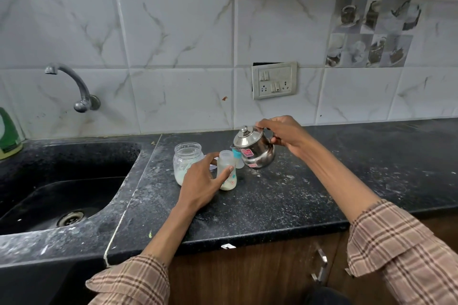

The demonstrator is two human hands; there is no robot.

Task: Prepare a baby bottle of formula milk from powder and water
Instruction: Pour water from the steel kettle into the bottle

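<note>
A clear baby bottle (pixel 227 160) stands open on the black counter (pixel 272 200), with pale powder at its bottom. My left hand (pixel 202 179) is wrapped around the bottle's side. My right hand (pixel 285 135) grips the handle of a small steel kettle (pixel 255 148), with a finger on its lid. The kettle is tilted, its spout near the bottle's mouth. A blue bottle cap (pixel 237 155) with a clear teat cover sits just behind the bottle. To the left, an open glass jar (pixel 186 160) holds white powder.
A black sink (pixel 62 181) with a drain lies to the left, under a wall tap (pixel 74 86). A green bottle (pixel 8 134) stands at the far left edge. A switch socket plate (pixel 274 80) is on the tiled wall. Cabinet handles (pixel 321 265) hang below the counter edge.
</note>
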